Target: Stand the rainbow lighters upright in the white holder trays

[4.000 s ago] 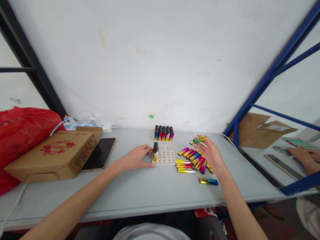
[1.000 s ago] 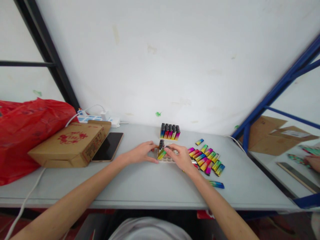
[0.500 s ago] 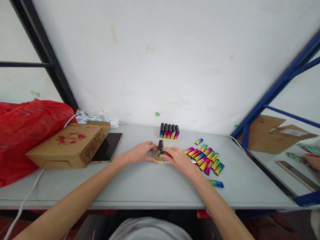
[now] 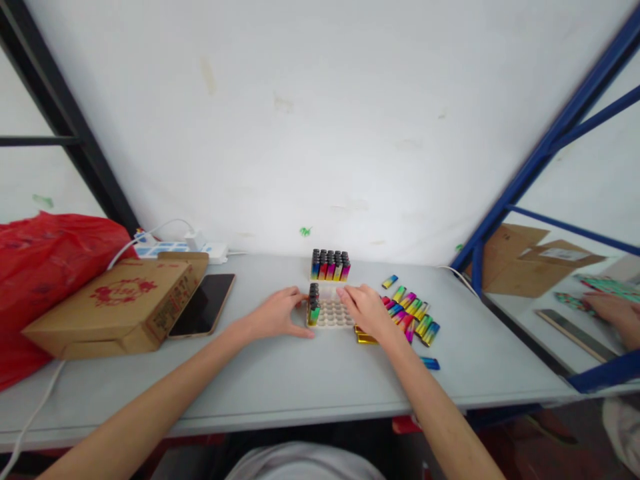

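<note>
My left hand (image 4: 274, 313) rests open on the table, fingers touching the left edge of a white tray of round holes (image 4: 331, 313). Several rainbow-coloured lighters (image 4: 313, 304) stand in the tray's left column. My right hand (image 4: 367, 309) hovers over the tray's right edge with fingers spread and nothing in it. To its right lies a row of loose lighters (image 4: 414, 316), partly hidden by the hand. A full tray of lighters (image 4: 329, 265) stands behind, near the wall.
A cardboard box (image 4: 117, 305), a dark phone (image 4: 203, 313) and a red plastic bag (image 4: 40, 267) sit at the left, with a power strip (image 4: 175, 249) by the wall. A single lighter (image 4: 429, 363) lies near the front. Another person's hand (image 4: 613, 313) shows at far right.
My right hand has let go of a lighter, now standing in the tray's left column, and has drawn back to the right. My left hand stays at the tray.
</note>
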### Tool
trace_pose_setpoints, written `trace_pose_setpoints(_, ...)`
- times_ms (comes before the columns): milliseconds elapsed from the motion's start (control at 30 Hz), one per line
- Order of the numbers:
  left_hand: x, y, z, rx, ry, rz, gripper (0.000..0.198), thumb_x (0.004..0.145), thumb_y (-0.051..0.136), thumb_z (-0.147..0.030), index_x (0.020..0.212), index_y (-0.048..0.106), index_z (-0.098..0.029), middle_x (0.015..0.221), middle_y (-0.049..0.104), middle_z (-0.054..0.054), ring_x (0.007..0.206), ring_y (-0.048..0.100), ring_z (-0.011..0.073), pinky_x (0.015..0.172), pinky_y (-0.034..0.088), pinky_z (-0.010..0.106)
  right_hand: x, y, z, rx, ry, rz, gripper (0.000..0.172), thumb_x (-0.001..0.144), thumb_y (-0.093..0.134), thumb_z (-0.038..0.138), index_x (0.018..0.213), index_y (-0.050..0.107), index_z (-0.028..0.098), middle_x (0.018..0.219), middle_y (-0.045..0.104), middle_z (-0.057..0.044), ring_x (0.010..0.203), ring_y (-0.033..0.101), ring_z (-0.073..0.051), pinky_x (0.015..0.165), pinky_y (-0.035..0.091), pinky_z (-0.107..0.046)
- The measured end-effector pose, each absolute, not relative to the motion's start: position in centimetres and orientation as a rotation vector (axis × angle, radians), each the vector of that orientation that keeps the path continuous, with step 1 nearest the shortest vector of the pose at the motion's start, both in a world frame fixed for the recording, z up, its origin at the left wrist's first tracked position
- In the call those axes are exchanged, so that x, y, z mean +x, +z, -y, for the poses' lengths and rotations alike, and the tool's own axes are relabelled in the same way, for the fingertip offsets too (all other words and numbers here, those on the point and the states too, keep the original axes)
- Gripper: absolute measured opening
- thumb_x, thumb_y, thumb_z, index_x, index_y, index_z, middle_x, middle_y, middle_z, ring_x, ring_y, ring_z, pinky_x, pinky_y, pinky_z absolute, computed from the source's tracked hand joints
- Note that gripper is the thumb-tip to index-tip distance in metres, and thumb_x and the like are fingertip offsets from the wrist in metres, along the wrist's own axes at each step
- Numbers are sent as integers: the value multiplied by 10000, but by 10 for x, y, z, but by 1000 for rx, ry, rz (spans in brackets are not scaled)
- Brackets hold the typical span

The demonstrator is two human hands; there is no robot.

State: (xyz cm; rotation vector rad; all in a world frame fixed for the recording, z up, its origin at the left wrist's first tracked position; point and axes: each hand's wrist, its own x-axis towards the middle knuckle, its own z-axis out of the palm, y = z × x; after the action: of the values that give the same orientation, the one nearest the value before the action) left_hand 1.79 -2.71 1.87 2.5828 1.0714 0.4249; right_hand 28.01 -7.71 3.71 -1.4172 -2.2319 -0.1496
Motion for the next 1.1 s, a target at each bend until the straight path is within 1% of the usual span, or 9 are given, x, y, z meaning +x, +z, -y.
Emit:
trace_pose_setpoints(133, 25, 17, 32, 2560, 467, -1174, 743, 662, 806, -751, 1119, 656, -185, 1077, 661, 99, 1005, 647, 325, 908, 493, 406, 308, 42, 66, -1527, -133, 2019, 467, 1112, 387, 422, 781, 641, 214, 660, 672, -30, 611, 592, -188, 651, 369, -304)
trace_pose_setpoints(200, 24, 16, 32, 2532, 481, -1154, 714, 692, 793, -743, 1116, 641, -189, 1091, 660, 99, 1008, 648, 320, 904, 497, 410, 331, 44, 63, -1575, -115, 1919, 429, 1094, 406, 436, 834, 661, 210, 696, 694, -37, 632, 618, -196, 653, 397, -304)
trace_pose_setpoints(400, 13, 19, 25, 2500, 495, -1021, 683, 721, 802, -678, 1173, 659, -186, 1096, 656, 84, 1004, 648, 300, 891, 516, 392, 431, 37, 72, -1672, -118, 1829, 325, 1000, 492, 422, 1041, 713, 187, 990, 760, -127, 843, 706, -250, 847, 547, -387)
trace_pose_setpoints(500, 9, 22, 23, 2502, 465, -983, 627, 732, 801, -654, 1133, 675, -189, 1078, 650, 77, 981, 647, 289, 880, 521, 388, 474, 27, 77, -1679, 14, 1933, 340, 910, 588, 390, 1153, 724, 195, 1195, 742, -154, 1027, 716, -292, 950, 564, -453)
trace_pose_setpoints(567, 9, 23, 23, 2509, 465, -976, 624, 725, 807, -646, 1125, 675, -186, 1067, 649, 76, 976, 646, 291, 885, 523, 394, 490, 19, 77, -1679, 135, 1973, 362, 885, 620, 391, 1169, 737, 199, 1270, 733, -157, 1155, 692, -323, 1007, 553, -490)
trace_pose_setpoints(667, 10, 20, 24, 2529, 490, -980, 667, 716, 811, -655, 1159, 668, -178, 1088, 651, 87, 1002, 645, 304, 914, 522, 412, 498, 12, 72, -1689, 300, 1979, 352, 897, 640, 416, 1140, 767, 195, 1238, 759, -158, 1171, 698, -342, 1036, 543, -517)
trace_pose_setpoints(800, 12, 16, 24, 2551, 511, -1002, 726, 682, 812, -723, 1145, 674, -180, 1089, 659, 99, 1003, 646, 317, 923, 524, 434, 497, 12, 62, -1696, 398, 1952, 379, 850, 724, 478, 1093, 799, 197, 1178, 778, -158, 1099, 725, -346, 958, 585, -494)
trace_pose_setpoints(1000, 11, 15, 23, 2551, 485, -995, 732, 722, 787, -731, 1177, 660, -173, 1111, 647, 113, 1027, 642, 323, 940, 526, 451, 500, 20, 59, -1637, 537, 1896, 554, 752, 763, 675, 954, 823, 163, 1027, 778, -160, 917, 741, -323, 874, 605, -478)
trace_pose_setpoints(1100, 11, 15, 22, 2577, 483, -994, 712, 731, 778, -736, 1161, 659, -181, 1105, 647, 112, 1019, 644, 322, 934, 529, 446, 497, 28, 61, -1586, 502, 1770, 613, 737, 736, 768, 881, 805, 176, 963, 775, -148, 927, 730, -320, 869, 606, -465)
